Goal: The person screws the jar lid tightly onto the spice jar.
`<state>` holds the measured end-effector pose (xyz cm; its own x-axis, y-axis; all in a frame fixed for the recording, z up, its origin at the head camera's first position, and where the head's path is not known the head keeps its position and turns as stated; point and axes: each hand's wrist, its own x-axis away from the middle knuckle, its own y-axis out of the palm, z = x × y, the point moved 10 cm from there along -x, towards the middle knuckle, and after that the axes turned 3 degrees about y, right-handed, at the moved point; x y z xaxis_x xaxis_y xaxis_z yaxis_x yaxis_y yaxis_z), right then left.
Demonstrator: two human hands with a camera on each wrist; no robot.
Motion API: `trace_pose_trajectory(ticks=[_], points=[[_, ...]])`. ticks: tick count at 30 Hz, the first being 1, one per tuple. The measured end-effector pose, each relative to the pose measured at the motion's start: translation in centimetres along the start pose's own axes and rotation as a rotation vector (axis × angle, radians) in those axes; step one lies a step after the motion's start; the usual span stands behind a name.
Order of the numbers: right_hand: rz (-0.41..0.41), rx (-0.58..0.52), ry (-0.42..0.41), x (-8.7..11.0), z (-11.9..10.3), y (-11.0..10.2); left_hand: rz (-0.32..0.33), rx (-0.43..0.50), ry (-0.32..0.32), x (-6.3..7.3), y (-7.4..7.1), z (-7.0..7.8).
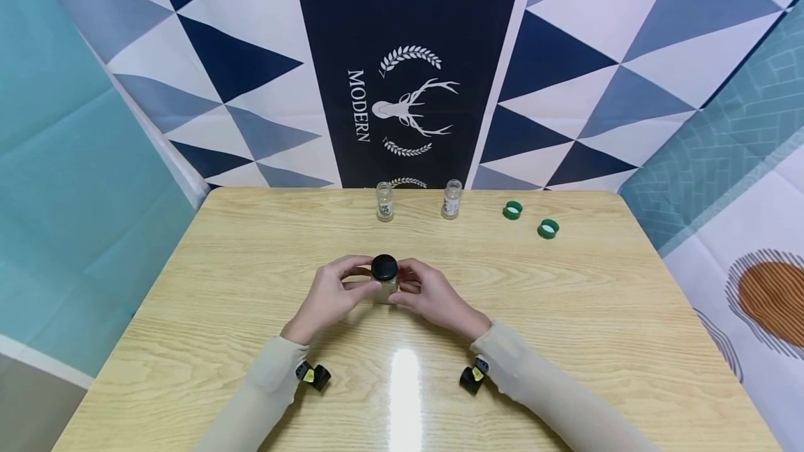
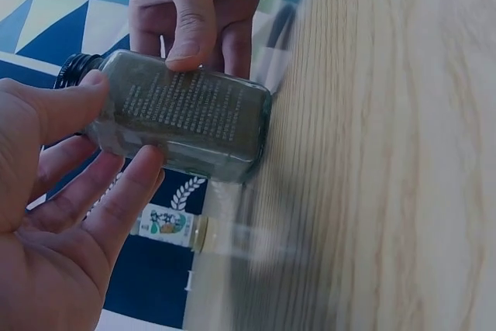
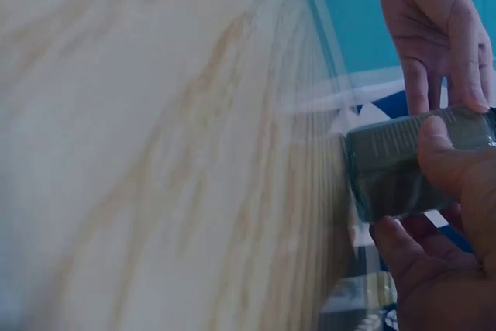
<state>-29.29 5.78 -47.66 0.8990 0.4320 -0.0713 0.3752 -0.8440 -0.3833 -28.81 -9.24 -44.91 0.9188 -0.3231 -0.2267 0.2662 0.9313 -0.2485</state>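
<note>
An upright square glass jar (image 1: 386,293) with a black lid (image 1: 384,267) is between my two hands, near the middle of the table. Dark greyish contents and lines of pale printed text show through its side in the left wrist view (image 2: 186,110). My left hand (image 1: 333,293) holds it from the left, thumb in front near the lid and fingers on the far side. From the right, my right hand (image 1: 435,296) grips the lower body, its thumb on the front face. Whether the base touches the wood or sits just above it, I cannot tell.
Two small clear bottles with labels, one on the left (image 1: 385,202) and one on the right (image 1: 451,199), stand at the table's back edge. Two green caps (image 1: 512,210) (image 1: 548,229) lie to their right. A patterned cloth (image 1: 251,75) hangs behind the wooden table (image 1: 565,340).
</note>
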Motion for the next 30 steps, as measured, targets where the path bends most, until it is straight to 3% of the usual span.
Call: trace_pose_trajectory(ticks=[5, 18, 30], points=[[0.017, -0.045, 0.034, -0.8, 0.3, 0.7, 0.020, -0.068, -0.025, 0.0, -0.9, -0.5], [0.050, 0.026, 0.100, -2.8, -0.2, 1.3, 0.053, -0.194, -0.085, -0.4, -2.9, -0.7], [0.024, 0.030, 0.091, -4.3, 0.1, 1.5, 0.062, -0.193, -0.080, -0.6, -3.7, -0.7]])
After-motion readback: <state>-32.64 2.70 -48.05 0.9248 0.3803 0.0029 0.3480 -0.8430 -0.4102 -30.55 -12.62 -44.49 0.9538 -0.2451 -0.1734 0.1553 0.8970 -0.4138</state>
